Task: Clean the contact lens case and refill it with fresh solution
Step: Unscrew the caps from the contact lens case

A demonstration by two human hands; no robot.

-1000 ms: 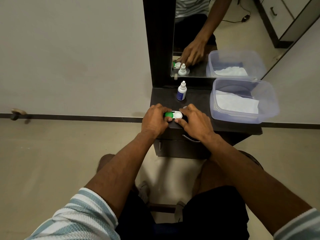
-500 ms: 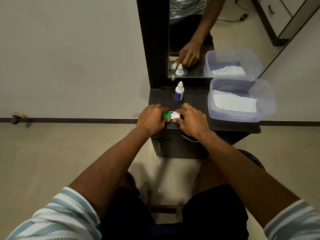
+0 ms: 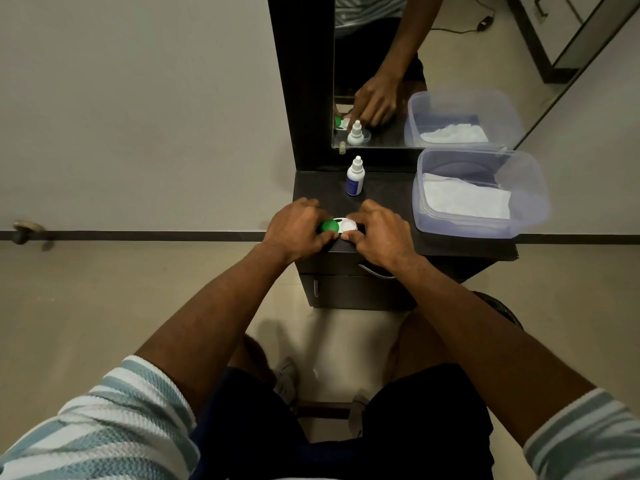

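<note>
The contact lens case is held at the dresser top's front edge, green cap gripped by the left hand, white cap pinched by the right hand; if grip is lost, it may be dropped

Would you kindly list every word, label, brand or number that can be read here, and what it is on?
No text can be read.
The small dropper bottle has a blue label, too small and blurred to read.
The lens case, held by the left hand and right hand, shows no visible marking.
</note>
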